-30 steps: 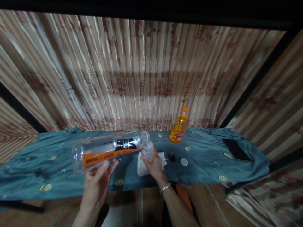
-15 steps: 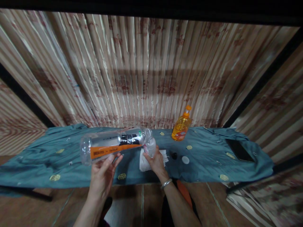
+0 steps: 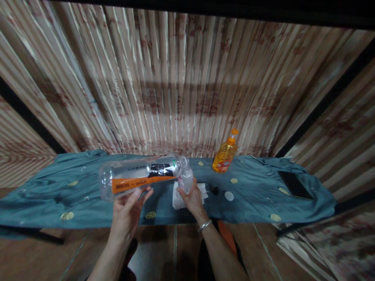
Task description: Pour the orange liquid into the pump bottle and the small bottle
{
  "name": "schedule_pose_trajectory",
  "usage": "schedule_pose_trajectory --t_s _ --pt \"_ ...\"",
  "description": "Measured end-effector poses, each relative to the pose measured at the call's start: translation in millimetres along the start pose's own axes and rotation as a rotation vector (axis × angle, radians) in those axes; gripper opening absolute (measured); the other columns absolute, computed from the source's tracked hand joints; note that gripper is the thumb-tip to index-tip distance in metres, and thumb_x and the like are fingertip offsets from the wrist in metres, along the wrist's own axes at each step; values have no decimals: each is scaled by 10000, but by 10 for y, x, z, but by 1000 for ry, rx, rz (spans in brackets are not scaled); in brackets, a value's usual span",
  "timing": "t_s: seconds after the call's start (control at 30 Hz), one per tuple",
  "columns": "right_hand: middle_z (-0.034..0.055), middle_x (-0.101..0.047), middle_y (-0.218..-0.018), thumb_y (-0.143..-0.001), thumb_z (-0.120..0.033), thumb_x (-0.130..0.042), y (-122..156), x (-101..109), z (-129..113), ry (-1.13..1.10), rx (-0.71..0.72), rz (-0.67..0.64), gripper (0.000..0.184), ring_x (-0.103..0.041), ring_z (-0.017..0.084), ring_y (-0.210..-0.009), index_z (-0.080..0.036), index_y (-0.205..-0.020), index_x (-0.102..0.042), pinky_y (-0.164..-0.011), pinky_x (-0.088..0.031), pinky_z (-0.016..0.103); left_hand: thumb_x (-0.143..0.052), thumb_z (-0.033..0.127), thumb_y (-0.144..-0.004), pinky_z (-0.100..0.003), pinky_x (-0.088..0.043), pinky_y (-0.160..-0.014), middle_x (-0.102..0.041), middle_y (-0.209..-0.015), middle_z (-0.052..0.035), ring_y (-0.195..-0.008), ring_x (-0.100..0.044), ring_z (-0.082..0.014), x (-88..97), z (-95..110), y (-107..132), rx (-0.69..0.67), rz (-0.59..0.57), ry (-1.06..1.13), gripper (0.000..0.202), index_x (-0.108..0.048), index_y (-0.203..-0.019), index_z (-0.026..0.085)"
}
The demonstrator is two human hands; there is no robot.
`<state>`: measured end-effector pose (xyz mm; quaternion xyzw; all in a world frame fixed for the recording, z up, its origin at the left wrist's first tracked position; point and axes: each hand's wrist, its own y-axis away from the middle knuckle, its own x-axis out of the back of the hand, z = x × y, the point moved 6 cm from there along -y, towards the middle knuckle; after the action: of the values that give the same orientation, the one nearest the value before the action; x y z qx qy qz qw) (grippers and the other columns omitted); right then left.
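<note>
My left hand (image 3: 129, 210) grips a large clear plastic bottle (image 3: 140, 177) with an orange, silver and black label, held nearly level with its neck pointing right. Its mouth meets the top of a small clear bottle (image 3: 185, 181), which my right hand (image 3: 193, 199) holds upright over a white tissue (image 3: 178, 199) on the teal cloth. A silver bangle sits on my right wrist.
The teal cloth (image 3: 252, 203) covers a low table in front of a striped curtain. On it stand an orange pump bottle (image 3: 224, 158), a small black cap (image 3: 215, 191), a white cap (image 3: 229, 196) and a black phone (image 3: 294, 184) at the right.
The view has shifted a little. The big bottle stays tipped against the small one, with its base slightly lower than before. Both hands keep their hold.
</note>
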<state>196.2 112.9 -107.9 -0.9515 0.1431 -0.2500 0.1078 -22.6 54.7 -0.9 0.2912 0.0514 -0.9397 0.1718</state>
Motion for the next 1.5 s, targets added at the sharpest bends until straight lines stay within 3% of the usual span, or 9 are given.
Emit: schedule_pose_trajectory --t_s 0.4,0.63,0.9,1.3,1.5 --pt "145 -655 -1215 -775 -426 -665 -8 -16 28 15 4 -2 781 -639 293 -1107 -135 -1413 -322 -938 -502 419 -902 323 -465 -391 -588 -719 -724 -764 6 -725 -699 -210 -17 26 -20 -44 -12 -12 363 -700 -746 213" --pt "134 -675 -1172 -767 -411 -663 -2 -10 23 21 14 23 768 -649 296 -1086 -135 -1406 -339 -905 -521 417 -898 312 -478 -457 -571 -805 -717 -768 20 -751 -701 -216 -14 5 -18 -22 -9 10 362 -686 -756 218" --pt "148 -643 -1239 -786 -407 -642 4 -14 -7 2 27 19 730 -631 292 -1122 -144 -1397 -341 -950 -499 423 -907 339 -454 -391 -587 -716 -723 -746 19 -708 -698 -200 -28 36 -21 -29 8 4 384 -696 -756 232" --pt "131 -667 -1199 -779 -370 -658 8 5 -46 -9 5 4 701 -659 278 -1070 -153 -1378 -366 -924 -516 397 -896 327 -494 -415 -589 -776 -736 -772 3 -709 -707 -200 -59 44 -20 -44 -11 9 329 -683 -714 206" --pt "132 -663 -1204 -779 -367 -657 10 5 -44 -19 34 20 710 -657 280 -1074 -155 -1387 -358 -924 -514 406 -916 325 -455 -351 -608 -698 -735 -725 15 -700 -718 -200 -66 46 -23 -52 -21 37 342 -692 -687 210"
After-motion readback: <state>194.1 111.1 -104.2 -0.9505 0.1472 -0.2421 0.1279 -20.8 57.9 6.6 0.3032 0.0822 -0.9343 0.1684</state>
